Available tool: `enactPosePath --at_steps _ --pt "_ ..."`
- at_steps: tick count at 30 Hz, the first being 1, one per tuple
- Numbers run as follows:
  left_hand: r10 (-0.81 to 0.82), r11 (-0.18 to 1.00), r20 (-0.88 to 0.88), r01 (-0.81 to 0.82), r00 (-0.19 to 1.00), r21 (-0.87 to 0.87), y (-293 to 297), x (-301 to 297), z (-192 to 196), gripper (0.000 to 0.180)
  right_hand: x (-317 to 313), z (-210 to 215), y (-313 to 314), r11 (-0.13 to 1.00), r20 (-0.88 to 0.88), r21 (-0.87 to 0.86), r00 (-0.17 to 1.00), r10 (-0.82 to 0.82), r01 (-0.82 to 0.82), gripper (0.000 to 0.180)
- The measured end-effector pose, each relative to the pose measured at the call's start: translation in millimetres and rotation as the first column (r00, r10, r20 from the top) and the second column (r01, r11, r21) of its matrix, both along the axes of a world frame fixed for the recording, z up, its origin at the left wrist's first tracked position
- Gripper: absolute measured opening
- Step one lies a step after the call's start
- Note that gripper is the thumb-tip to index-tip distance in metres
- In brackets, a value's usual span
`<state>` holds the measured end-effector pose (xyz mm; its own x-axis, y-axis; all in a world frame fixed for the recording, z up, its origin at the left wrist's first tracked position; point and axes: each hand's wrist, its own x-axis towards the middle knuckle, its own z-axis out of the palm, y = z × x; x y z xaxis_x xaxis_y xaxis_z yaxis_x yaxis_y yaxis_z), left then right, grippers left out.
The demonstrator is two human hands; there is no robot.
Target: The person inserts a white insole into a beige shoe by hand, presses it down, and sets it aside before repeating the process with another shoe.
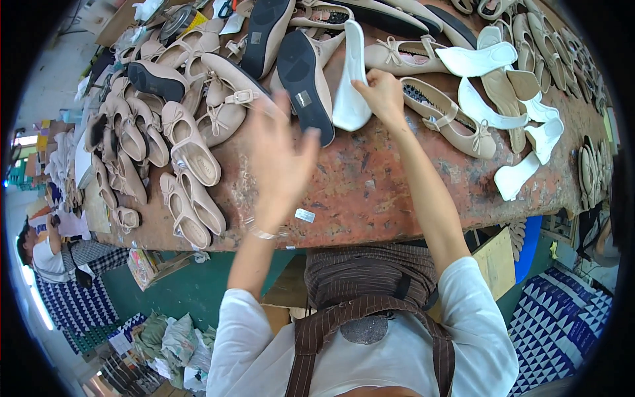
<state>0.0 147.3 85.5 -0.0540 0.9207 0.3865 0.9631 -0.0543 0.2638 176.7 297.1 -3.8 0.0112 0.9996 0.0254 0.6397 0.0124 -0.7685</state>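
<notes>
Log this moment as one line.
left hand: open, motion-blurred | right hand: pinching white insole-shaped piece | nearby: upturned dark-soled shoe

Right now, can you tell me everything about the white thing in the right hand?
The white insole-shaped piece looks long, smooth and curvy, perhaps plastic or foam. Its narrower end is uppermost in view, its broad rounded end lowest. The right-hand grip holds its right edge, beside a black-soled shoe; whether piece and shoe touch is unclear.
</notes>
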Motion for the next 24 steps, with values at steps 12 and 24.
enactPosePath --at_steps 12,24 --pt "0.084 0.994 0.994 -0.079 0.075 -0.078 14 1 -36 0.047 67 11 -51 0.988 -0.381 -0.121 0.923 0.047 -0.1 0.029" --pt "-0.006 0.963 0.738 0.196 -0.674 0.186 26 -66 -39 0.06 256 45 -146 0.622 0.122 0.345 0.623 -0.772 0.703 0.029"
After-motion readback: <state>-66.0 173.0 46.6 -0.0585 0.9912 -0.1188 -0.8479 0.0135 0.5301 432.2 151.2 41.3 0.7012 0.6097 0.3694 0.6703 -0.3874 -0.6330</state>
